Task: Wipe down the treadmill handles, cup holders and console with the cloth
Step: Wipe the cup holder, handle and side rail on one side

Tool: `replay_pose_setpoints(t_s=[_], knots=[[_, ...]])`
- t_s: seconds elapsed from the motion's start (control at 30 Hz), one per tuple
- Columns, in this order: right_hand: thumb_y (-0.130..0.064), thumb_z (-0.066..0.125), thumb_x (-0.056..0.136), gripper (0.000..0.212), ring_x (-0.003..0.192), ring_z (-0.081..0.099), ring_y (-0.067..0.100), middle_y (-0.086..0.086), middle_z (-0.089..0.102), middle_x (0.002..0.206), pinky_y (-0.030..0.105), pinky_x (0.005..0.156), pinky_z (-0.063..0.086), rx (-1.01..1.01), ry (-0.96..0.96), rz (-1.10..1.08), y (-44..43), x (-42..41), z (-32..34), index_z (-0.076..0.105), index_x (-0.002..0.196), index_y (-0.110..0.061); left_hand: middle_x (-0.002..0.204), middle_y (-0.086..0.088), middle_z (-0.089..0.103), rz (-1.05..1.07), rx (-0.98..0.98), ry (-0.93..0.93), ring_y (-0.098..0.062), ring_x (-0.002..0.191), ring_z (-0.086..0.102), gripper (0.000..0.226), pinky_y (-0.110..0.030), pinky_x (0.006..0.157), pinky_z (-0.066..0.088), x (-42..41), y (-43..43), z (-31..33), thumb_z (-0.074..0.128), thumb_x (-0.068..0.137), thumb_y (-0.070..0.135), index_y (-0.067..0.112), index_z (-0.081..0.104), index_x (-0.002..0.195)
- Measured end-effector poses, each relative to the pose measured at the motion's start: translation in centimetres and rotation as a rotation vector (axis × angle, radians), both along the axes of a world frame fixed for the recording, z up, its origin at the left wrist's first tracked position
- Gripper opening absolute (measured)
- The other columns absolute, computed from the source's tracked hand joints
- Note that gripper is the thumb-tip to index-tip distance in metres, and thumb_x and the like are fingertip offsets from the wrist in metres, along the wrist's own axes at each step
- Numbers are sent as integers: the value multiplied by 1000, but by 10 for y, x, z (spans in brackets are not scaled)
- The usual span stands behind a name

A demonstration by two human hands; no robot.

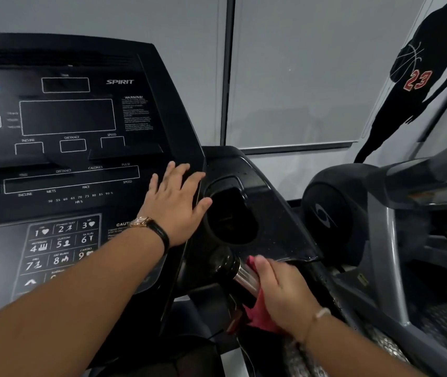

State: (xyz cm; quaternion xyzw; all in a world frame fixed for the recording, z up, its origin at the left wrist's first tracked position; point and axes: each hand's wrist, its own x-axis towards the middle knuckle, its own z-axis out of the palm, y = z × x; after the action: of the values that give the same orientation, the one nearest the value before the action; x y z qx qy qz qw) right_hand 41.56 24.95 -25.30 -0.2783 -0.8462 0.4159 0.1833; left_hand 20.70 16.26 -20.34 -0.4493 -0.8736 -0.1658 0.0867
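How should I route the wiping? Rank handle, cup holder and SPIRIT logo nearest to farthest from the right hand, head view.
1. handle: under the right hand and its cloth.
2. cup holder: just above it.
3. SPIRIT logo: far upper left, on console.

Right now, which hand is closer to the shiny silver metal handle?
Right. The right hand holds a red cloth on the silver handle; the left hand rests on the black console above.

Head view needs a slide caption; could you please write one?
Right hand presses red cloth on treadmill handle; left hand rests on console.
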Motion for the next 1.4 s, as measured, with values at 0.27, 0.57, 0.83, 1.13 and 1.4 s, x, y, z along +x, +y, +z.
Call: replay_pose_setpoints(t_s=[0.27, 0.57, 0.83, 1.13, 1.4], knots=[[-49, 10, 99, 60, 86, 65, 13, -6, 66, 99, 29, 75, 54, 613, 192, 10, -39, -14, 6, 58, 115, -16, 156, 3, 11, -20, 39, 29, -17, 145, -7, 53, -41, 116, -8, 0, 0, -3, 30, 95, 49, 31, 25, 144], [-59, 20, 91, 62, 70, 61, 8, -4, 65, 68, 33, 76, 49, 14, -75, 31, -7, -16, 17, 64, 72, -19, 155, 3, 14, 0, -33, 14, -18, 146, -3, 56, -44, 116, -5, -3, 2, -3, 33, 92, 57, 34, 27, 142], [-47, 24, 96, 38, 92, 57, 1, -17, 64, 97, 25, 78, 49, 376, 294, -7, -11, 8, -21, 59, 109, -39, 155, 4, 13, 6, -39, 15, -18, 146, -3, 55, -45, 117, -5, -2, 3, -2, 33, 92, 57, 35, 26, 142], [-40, 50, 92, 37, 115, 44, 16, -8, 48, 116, 39, 101, 40, 394, 36, -118, 45, -37, -15, 60, 124, -23, 155, 5, 14, 0, -21, 2, -17, 146, -2, 51, -45, 116, -5, -2, 2, -1, 35, 93, 53, 35, 28, 141], [-52, 11, 90, 62, 144, 13, 12, -18, 34, 149, 39, 117, 12, 872, -335, 373, 82, -31, -23, 37, 143, -33, 155, 5, 15, 4, -18, 10, -17, 146, 0, 50, -44, 116, -5, -2, 3, -2, 35, 94, 52, 35, 29, 141]])
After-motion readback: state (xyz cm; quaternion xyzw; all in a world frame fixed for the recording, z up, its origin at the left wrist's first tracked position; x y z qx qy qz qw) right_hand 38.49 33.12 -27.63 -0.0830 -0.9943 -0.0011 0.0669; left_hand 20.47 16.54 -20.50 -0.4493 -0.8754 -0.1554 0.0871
